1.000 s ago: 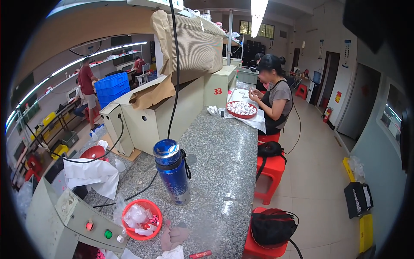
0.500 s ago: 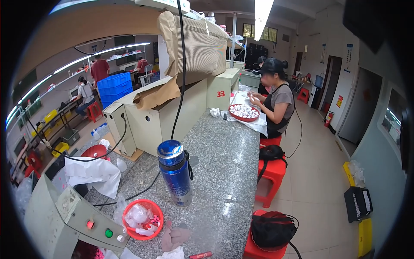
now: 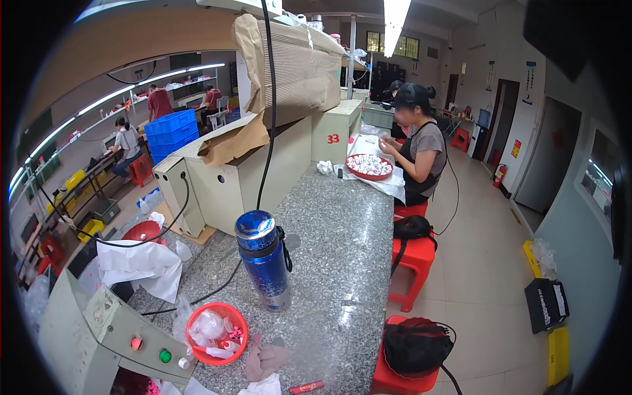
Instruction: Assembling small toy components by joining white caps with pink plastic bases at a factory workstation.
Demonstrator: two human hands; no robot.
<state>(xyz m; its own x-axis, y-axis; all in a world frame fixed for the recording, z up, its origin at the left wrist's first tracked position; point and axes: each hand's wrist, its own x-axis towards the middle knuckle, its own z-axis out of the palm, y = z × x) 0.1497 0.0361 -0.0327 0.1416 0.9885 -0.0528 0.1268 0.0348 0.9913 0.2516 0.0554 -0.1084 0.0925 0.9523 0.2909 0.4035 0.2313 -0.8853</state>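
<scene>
One red basket [image 3: 244,332] stands toward the near left of the counter [image 3: 329,263], holding a clear plastic bag [image 3: 209,325], small pink pieces [image 3: 235,334] and white squeeze bottles [image 3: 219,353]. Beyond it, a red dish [image 3: 139,232] by the left edge has one small white thing in it, and a red tray [image 3: 370,177] at the far right edge is heaped with white pieces [image 3: 368,164] — too many and too small to count. The tray sits before a seated co-worker [image 3: 424,155], both of whose hands are raised near it.

The wearer's left hand and right hand are both outside the view, so there is no telling whether either grip is clenched or released. The basket is close to the counter's near side, beside a grey machine [image 3: 105,329] with three buttons: red, green and white.

Counted near the basket: one blue bottle [image 3: 265,270], upright; one brownish cloth [image 3: 264,361]; one red tube [image 3: 306,388]. Along the right edge, two black bags [image 3: 418,352] rest on two red stools [image 3: 416,270].
</scene>
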